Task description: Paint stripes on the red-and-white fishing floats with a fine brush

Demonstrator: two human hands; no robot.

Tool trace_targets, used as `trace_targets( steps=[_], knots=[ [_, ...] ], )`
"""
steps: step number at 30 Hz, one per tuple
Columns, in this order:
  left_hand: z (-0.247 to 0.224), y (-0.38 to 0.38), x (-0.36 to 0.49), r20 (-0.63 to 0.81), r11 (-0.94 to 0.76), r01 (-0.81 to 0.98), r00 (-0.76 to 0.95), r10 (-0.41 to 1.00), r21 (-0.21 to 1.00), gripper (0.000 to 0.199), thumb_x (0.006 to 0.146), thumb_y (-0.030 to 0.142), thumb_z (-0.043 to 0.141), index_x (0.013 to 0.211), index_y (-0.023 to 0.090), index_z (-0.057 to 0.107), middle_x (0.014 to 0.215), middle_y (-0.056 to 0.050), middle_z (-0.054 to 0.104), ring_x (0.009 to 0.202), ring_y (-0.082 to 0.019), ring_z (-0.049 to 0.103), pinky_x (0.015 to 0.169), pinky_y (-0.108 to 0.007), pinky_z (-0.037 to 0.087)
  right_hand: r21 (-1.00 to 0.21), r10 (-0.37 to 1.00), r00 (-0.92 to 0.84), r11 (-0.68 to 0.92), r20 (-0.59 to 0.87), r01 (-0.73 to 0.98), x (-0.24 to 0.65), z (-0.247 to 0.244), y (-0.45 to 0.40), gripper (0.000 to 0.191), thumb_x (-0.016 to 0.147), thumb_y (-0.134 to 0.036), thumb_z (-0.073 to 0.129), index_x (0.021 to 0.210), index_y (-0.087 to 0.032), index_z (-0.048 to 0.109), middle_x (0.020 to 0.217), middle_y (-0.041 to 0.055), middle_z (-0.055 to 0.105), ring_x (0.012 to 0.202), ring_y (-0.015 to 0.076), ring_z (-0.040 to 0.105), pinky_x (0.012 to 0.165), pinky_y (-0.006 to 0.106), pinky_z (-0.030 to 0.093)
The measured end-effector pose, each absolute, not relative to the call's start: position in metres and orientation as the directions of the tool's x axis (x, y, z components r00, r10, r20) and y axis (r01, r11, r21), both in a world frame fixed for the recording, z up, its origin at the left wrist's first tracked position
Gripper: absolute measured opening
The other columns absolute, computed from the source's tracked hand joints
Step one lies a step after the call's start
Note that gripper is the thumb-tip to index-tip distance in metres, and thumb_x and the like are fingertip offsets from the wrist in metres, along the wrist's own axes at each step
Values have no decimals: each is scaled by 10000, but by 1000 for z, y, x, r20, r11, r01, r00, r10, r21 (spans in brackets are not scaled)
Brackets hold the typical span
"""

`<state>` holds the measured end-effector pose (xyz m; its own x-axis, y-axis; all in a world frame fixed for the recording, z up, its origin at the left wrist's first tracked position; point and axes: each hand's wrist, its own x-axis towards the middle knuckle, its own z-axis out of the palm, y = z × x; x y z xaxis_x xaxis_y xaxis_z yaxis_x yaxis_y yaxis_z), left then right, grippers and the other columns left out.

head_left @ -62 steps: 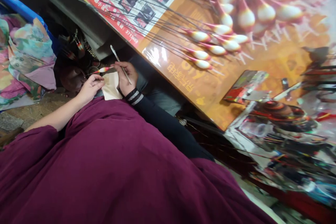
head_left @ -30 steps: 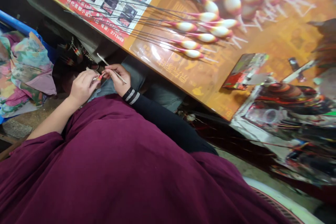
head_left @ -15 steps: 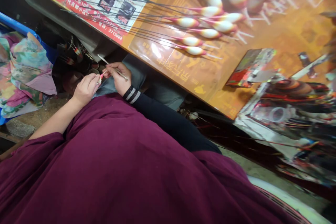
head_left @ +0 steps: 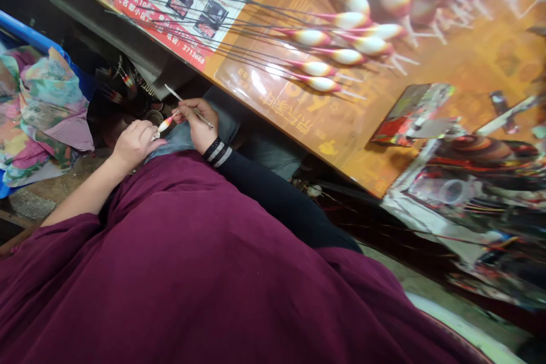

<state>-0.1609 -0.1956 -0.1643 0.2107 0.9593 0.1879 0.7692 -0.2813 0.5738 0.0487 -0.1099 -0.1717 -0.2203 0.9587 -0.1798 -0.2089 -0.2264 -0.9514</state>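
My left hand (head_left: 134, 145) pinches a small red-and-white fishing float (head_left: 165, 123) at its wide end, with the float's tip angled up and right. My right hand (head_left: 198, 125) holds a slim pale-handled paintbrush (head_left: 182, 100) like a pen, close to the float. Its tip is hidden by my fingers. Both hands rest above my denim-clad lap (head_left: 174, 136). Several finished floats (head_left: 319, 84) on thin dark stems lie on a large printed board (head_left: 273, 108) beyond my hands.
A small round dish (head_left: 154, 118) sits just past my left hand. Crumpled floral cloth (head_left: 49, 105) lies in a blue crate at the left. A cluttered heap of plastic-wrapped items (head_left: 452, 190) lies at the right, and my maroon garment (head_left: 170, 267) fills the bottom.
My hands have moved closer together and the float now tilts upward. The white paper under my hands earlier no longer shows. The view has shifted slightly.
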Motion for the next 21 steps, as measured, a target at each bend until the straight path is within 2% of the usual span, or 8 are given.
trace_targets(
  steps=[3,5,7,9,12,15,17,21],
  knots=[
    [-160,-196,-176,187,-166,762,59,980,626,622,1007,801,563,985,199,719,1011,-133,723,995,-286,687,952,-434,574,-951,968,-206,-195,-147,-241,50,-174,-109,458,874,-675,804,993,-243,712,864,-12,798,746,119,734,751,284,655],
    [-162,-196,-187,161,-47,732,-86,983,680,579,1048,744,515,939,207,705,975,-111,718,960,-259,678,931,-395,557,-953,967,-209,-196,-148,-232,51,-176,-109,449,886,-672,790,1002,-246,711,867,-14,794,754,117,731,758,282,647],
    [-170,-198,-197,89,87,670,-224,970,737,497,1046,659,553,897,205,690,930,-86,707,929,-239,667,917,-368,537,-956,962,-222,-206,-158,-211,52,-178,-110,437,904,-667,771,1019,-250,705,879,-17,789,774,113,730,783,283,643],
    [-183,-199,-205,-37,246,545,-365,930,801,401,1012,571,632,885,193,678,882,-62,687,900,-224,657,887,-339,524,-959,958,-232,-213,-168,-189,53,-178,-110,431,913,-664,761,1031,-254,697,893,-18,784,793,111,730,800,285,638],
    [-205,-203,-211,-298,454,191,-531,793,870,249,925,414,738,933,182,650,841,-26,655,820,-194,638,784,-285,509,-961,957,-226,-222,-182,-167,53,-176,-111,424,914,-659,758,1030,-257,689,897,-21,779,797,109,728,803,285,632],
    [-222,-208,-213,-483,523,-98,-554,678,846,231,803,244,772,942,184,597,837,-7,650,733,-161,606,716,-257,491,-957,959,-200,-237,-202,-170,54,-174,-113,398,899,-628,789,998,-254,693,880,-23,785,774,111,724,792,289,634],
    [-231,-211,-215,-528,545,-155,-559,639,824,246,759,185,762,896,186,557,808,-1,633,687,-146,580,689,-254,475,-956,959,-197,-239,-204,-170,55,-174,-114,375,894,-600,805,987,-252,701,876,-18,793,768,118,728,797,299,642],
    [-248,-218,-220,-562,595,-157,-579,591,788,277,746,145,771,825,193,510,732,15,580,633,-128,531,638,-246,422,-967,962,-206,-212,-182,-138,60,-174,-116,341,914,-576,786,1003,-255,714,894,-6,806,772,130,743,810,318,657]
  ],
)
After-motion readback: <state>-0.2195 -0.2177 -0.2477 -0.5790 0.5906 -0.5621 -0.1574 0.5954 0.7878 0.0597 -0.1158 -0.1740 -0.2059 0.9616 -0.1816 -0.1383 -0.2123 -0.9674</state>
